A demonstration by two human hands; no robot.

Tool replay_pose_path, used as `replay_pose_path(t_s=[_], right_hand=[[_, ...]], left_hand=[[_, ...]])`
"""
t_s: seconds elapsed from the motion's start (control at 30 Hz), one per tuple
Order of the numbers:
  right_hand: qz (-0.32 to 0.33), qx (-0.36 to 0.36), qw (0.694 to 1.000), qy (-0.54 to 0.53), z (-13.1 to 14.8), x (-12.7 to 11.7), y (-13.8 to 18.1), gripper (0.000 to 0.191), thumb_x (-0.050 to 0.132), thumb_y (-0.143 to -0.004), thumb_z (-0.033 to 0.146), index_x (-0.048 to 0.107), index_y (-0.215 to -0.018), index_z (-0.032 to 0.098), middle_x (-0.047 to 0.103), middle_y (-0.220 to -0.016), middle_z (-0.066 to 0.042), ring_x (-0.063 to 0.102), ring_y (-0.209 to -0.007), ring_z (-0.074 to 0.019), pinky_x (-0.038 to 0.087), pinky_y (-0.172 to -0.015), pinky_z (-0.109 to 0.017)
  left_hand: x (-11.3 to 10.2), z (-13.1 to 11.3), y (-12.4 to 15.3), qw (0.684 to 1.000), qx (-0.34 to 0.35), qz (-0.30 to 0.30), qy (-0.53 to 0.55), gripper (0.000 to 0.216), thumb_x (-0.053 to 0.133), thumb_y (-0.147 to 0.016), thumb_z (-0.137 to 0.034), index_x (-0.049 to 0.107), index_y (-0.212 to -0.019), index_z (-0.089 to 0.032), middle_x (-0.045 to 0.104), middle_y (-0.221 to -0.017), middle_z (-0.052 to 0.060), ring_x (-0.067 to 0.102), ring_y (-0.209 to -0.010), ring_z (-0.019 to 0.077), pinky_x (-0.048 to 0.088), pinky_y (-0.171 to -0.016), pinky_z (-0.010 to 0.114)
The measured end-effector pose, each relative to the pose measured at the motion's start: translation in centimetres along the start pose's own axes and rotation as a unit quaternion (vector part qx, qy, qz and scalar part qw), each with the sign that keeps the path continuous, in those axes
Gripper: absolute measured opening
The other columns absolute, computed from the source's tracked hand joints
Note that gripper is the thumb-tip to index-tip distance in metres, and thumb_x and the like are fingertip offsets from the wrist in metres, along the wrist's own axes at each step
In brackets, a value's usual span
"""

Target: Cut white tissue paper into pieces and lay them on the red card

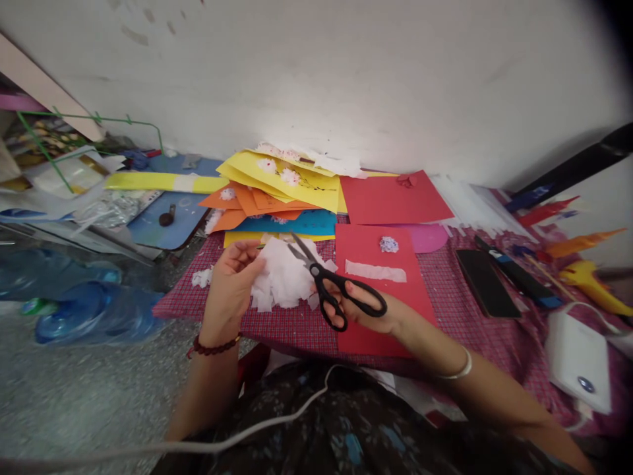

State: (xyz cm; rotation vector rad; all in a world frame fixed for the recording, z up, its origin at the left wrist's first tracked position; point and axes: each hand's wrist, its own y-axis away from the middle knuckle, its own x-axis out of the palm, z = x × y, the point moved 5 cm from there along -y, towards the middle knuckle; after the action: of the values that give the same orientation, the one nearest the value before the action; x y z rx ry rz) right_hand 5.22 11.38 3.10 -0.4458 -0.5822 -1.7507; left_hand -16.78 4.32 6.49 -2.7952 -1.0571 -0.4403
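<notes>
My right hand (363, 307) has its fingers through the black handles of a pair of scissors (324, 274). The scissor blades are parted and point up and left over a pile of thin white paper pieces (281, 284). My left hand (232, 280) is closed in a pinch at the pile's left edge, with white tissue paper (270, 254) at its fingertips. Where that piece ends and the pile begins is hard to see. Right of the scissors, a red sheet (383, 336) bears a pale paper strip (376, 271) and a small crumpled paper flower (389, 245).
Yellow sheets with flower designs (291, 175), orange paper (257, 198) and another red sheet (390, 201) lie toward the wall. A dark phone (487, 284), a box cutter (519, 274) and a white power bank (578, 359) are on the right. Blue water bottles (99, 313) lie on the floor.
</notes>
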Motion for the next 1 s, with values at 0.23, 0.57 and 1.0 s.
replay_pose_path(t_s=[0.23, 0.57, 1.0], right_hand=[[0.023, 0.017, 0.999, -0.035, -0.8, -0.2, -0.4, 0.061, 0.063, -0.088, 0.064, 0.058, -0.122, 0.014, 0.061, -0.086, -0.003, 0.059, -0.067, -0.012, 0.043, -0.064, -0.026], [0.017, 0.003, 0.964, 0.265, 0.9, 0.9, 0.6, 0.059, 0.057, -0.09, 0.066, 0.054, -0.119, 0.014, 0.056, -0.093, -0.005, 0.053, -0.078, -0.0135, 0.045, -0.07, -0.028], [-0.012, 0.003, 0.959, 0.282, 1.0, 1.2, -0.1, 0.057, 0.064, -0.09, 0.057, 0.05, -0.125, 0.014, 0.049, -0.085, 0.0, 0.048, -0.071, -0.0111, 0.043, -0.063, -0.025]], left_hand=[[-0.2, 0.1, 0.0, 0.999, -0.017, -0.003, 0.045, 0.032, 0.081, -0.059, -0.011, 0.071, -0.088, -0.018, 0.063, -0.072, -0.003, 0.056, -0.06, 0.007, 0.045, -0.057, 0.016], [-0.4, 0.3, 0.0, 0.998, -0.015, -0.039, 0.041, 0.038, 0.08, -0.058, -0.011, 0.067, -0.093, -0.018, 0.061, -0.069, -0.004, 0.054, -0.059, 0.0073, 0.044, -0.056, 0.017], [1.3, 0.7, 0.3, 0.997, -0.006, 0.05, -0.06, 0.035, 0.079, -0.066, -0.017, 0.066, -0.098, -0.018, 0.057, -0.069, -0.004, 0.051, -0.058, 0.0079, 0.041, -0.054, 0.019]])
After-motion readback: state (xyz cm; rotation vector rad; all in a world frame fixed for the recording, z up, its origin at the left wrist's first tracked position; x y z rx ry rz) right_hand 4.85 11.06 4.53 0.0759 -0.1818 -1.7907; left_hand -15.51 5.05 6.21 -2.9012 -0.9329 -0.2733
